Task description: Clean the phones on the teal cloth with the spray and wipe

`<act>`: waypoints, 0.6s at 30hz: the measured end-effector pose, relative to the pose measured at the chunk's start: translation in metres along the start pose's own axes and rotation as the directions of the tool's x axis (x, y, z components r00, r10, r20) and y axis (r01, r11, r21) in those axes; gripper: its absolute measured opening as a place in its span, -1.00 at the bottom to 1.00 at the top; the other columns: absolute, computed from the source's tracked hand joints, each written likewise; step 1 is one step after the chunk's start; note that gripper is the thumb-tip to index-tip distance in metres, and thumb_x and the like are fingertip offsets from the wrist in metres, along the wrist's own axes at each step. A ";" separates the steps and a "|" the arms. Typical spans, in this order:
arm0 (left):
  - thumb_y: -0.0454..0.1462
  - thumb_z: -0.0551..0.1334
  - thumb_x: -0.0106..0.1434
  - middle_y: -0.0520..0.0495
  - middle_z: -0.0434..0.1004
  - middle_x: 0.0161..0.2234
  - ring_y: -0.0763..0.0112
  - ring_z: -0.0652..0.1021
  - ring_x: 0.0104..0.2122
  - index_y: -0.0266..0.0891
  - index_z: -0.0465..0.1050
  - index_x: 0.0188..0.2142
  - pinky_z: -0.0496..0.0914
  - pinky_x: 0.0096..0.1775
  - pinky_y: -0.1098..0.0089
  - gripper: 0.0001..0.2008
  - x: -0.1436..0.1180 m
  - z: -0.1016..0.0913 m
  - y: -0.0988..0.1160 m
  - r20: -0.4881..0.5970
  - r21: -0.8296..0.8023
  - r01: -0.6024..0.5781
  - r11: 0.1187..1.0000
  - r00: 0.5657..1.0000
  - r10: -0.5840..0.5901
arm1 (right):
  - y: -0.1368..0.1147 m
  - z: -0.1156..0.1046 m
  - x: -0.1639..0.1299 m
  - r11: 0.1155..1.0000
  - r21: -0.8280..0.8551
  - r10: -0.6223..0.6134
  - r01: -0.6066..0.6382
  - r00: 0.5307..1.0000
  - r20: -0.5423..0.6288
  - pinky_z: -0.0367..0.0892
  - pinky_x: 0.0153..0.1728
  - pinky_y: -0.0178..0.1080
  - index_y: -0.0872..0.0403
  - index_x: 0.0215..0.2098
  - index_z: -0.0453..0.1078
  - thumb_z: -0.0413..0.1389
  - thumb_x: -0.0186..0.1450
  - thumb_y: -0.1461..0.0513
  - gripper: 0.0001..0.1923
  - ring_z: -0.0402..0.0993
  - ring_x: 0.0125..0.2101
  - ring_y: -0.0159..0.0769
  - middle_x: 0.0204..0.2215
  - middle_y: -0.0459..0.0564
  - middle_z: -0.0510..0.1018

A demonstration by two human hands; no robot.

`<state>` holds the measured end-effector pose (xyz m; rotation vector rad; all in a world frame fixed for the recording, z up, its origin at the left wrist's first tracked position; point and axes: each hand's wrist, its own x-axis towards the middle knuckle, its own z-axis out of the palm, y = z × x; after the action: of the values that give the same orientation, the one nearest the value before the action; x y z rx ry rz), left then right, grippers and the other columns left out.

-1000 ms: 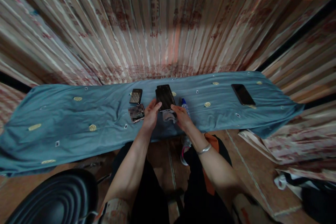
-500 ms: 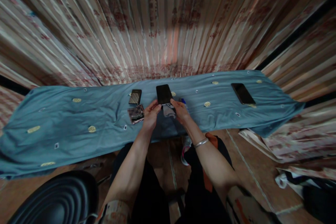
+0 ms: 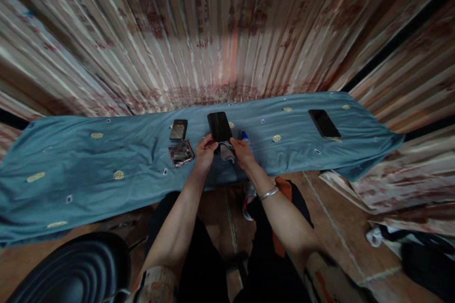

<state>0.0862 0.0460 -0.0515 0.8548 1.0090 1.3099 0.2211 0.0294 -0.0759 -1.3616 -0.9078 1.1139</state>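
Observation:
My left hand [image 3: 204,152] and my right hand [image 3: 241,151] both pinch the near end of a black phone [image 3: 219,126], its dark screen up, over the blue cloth [image 3: 106,161]. A small grey rag [image 3: 226,151] sits bunched between my hands, under the phone's near edge; my right hand touches it. A small bottle with a blue cap [image 3: 245,138] stands just right of my right hand.
Two more phones [image 3: 178,129] [image 3: 183,152] lie left of my hands, and another black phone [image 3: 323,123] lies far right on the cloth. A corrugated wall [image 3: 227,33] rises behind the table. A black stool [image 3: 71,270] stands at lower left.
The phone went from tilted up in my hands to lower and flatter over the cloth. My hands moved slightly away from me with it.

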 end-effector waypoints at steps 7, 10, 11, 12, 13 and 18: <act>-0.44 0.41 -0.12 0.03 0.56 -0.34 0.34 0.55 -0.29 -0.16 0.64 -0.31 0.46 -0.04 0.30 -0.68 0.005 -0.003 -0.003 -0.063 0.087 -0.045 0.995 0.997 0.050 | -0.004 0.002 -0.002 0.987 0.101 0.127 -0.122 0.991 -0.051 0.29 -0.57 -0.30 0.00 -0.64 0.39 0.26 0.19 -0.11 -0.55 0.39 -0.64 -0.35 -0.70 -0.11 0.50; -0.44 0.41 -0.11 0.04 0.55 -0.33 0.33 0.53 -0.30 -0.12 0.64 -0.32 0.46 -0.02 0.28 -0.68 0.006 -0.005 -0.005 -0.071 0.144 -0.058 0.988 0.995 0.069 | -0.006 0.004 -0.003 0.980 0.139 0.153 -0.144 0.987 -0.055 0.34 -0.51 -0.26 0.01 -0.64 0.38 0.27 0.20 -0.06 -0.57 0.45 -0.59 -0.30 -0.67 -0.09 0.52; -0.44 0.41 -0.11 0.03 0.54 -0.32 0.33 0.52 -0.30 -0.12 0.65 -0.32 0.46 -0.02 0.28 -0.69 0.006 -0.005 -0.005 -0.071 0.165 -0.061 0.984 0.995 0.073 | -0.006 0.004 -0.003 0.977 0.151 0.159 -0.150 0.986 -0.052 0.37 -0.48 -0.25 0.01 -0.63 0.39 0.26 0.21 -0.05 -0.59 0.48 -0.57 -0.28 -0.65 -0.08 0.54; -0.44 0.42 -0.09 0.03 0.53 -0.32 0.33 0.52 -0.30 -0.12 0.65 -0.31 0.45 -0.01 0.28 -0.69 0.006 -0.005 -0.005 -0.072 0.183 -0.065 0.981 0.994 0.079 | -0.007 0.004 -0.004 0.975 0.162 0.165 -0.156 0.985 -0.046 0.39 -0.45 -0.24 0.02 -0.61 0.40 0.26 0.21 -0.03 -0.62 0.51 -0.55 -0.27 -0.63 -0.07 0.55; -0.44 0.41 -0.09 0.02 0.52 -0.32 0.33 0.53 -0.29 -0.13 0.66 -0.30 0.44 0.00 0.27 -0.69 0.006 -0.005 -0.005 -0.071 0.197 -0.070 0.978 0.994 0.085 | -0.008 0.004 -0.004 0.972 0.170 0.170 -0.161 0.985 -0.041 0.39 -0.44 -0.23 0.02 -0.61 0.40 0.25 0.20 -0.01 -0.64 0.52 -0.53 -0.26 -0.62 -0.07 0.56; -0.45 0.40 -0.08 0.02 0.48 -0.33 0.28 0.54 -0.25 -0.12 0.65 -0.31 0.42 0.05 0.24 -0.70 0.007 -0.003 -0.007 -0.084 0.247 -0.080 0.966 0.991 0.104 | -0.008 0.003 -0.007 0.964 0.190 0.195 -0.186 0.980 -0.029 0.30 -0.51 -0.31 0.03 -0.63 0.40 0.23 0.17 0.11 -0.72 0.44 -0.60 -0.36 -0.67 -0.15 0.52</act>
<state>0.0857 0.0517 -0.0601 1.0422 1.2369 1.3337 0.2173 0.0248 -0.0668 -1.3340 -0.6299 1.2748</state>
